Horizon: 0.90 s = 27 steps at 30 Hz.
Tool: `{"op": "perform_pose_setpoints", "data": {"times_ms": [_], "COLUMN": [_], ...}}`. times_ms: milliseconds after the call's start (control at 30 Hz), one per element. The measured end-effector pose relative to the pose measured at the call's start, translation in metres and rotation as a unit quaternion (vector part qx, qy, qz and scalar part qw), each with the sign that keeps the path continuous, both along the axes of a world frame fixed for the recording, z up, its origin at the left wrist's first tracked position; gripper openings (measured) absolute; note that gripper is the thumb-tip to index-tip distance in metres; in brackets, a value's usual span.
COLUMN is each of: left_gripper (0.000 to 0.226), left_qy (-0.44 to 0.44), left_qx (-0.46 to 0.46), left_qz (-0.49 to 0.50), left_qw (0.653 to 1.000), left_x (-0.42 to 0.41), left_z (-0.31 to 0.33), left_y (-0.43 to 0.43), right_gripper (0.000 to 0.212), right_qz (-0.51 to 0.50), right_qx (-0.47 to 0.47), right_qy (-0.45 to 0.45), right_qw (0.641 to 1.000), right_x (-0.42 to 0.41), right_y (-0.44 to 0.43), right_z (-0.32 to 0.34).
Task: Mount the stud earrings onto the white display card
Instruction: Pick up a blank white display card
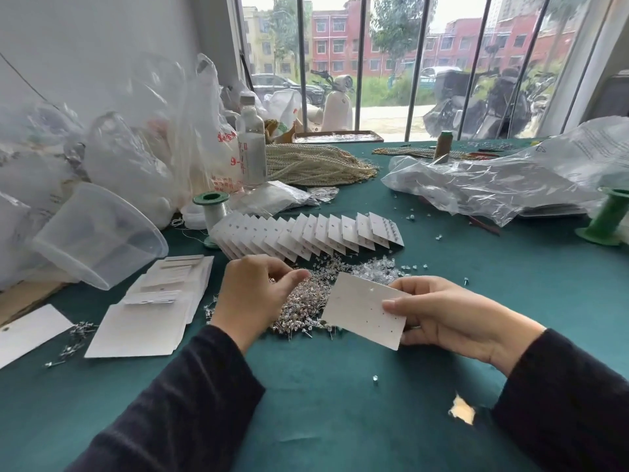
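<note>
Just above the desk's (340,403) middle, the right hand (452,315) pinches the right end of the white display card (360,308), thumb on top. The card is blank and hole-punched, its long axis left-right and its free end over the heaped stud earrings (306,304). The left hand (255,294) curls above them, its hold unclear.

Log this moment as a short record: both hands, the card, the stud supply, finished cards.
left hand: above loose pile of silver stud earrings, fingertips pinched; stud in them unclear
right hand: holds white perforated display card by its right edge
card state: holes bare, no studs mounted
finished cards: overlapping row of white cards behind the pile
</note>
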<state>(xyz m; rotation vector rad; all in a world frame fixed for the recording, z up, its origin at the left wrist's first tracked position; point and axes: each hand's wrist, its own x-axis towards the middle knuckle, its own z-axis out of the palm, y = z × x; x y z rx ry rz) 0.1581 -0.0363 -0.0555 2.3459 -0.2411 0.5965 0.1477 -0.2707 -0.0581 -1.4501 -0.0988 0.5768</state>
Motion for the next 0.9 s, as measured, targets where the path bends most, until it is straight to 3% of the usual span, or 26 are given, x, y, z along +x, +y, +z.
{"op": "perform_pose_setpoints", "data": {"times_ms": [133,300,433,800,900], "left_gripper": [0.022,0.009,0.008,0.012,0.013], "left_qy": [-0.016,-0.032,-0.057,-0.057,-0.056], "left_qx": [0.047,-0.066,-0.029,-0.031,-0.018], "left_qz": [-0.013,-0.063,-0.110,-0.099,-0.098], "left_qw": [0.999,0.995,0.992,0.993,0.993], "left_x": [-0.002,-0.012,-0.017,-0.018,-0.018], "left_z": [-0.001,0.003,0.002,-0.002,-0.003], "left_y": [-0.006,-0.021,-0.027,-0.029,-0.030], "right_gripper": [0.027,0.041,0.051,0.026,0.038], "right_qz": [-0.004,-0.022,-0.040,-0.034,-0.032], "right_qx": [0.005,0.050,0.114,0.157,0.160], "right_qy": [0.006,0.040,0.083,0.135,0.140], "right_qw": [1.000,0.998,0.989,0.978,0.977], "right_x": [-0.002,-0.005,-0.009,-0.016,-0.016], "right_y": [0.001,0.007,0.014,0.017,0.017], "right_z": [0.001,0.000,-0.001,0.001,0.000]}}
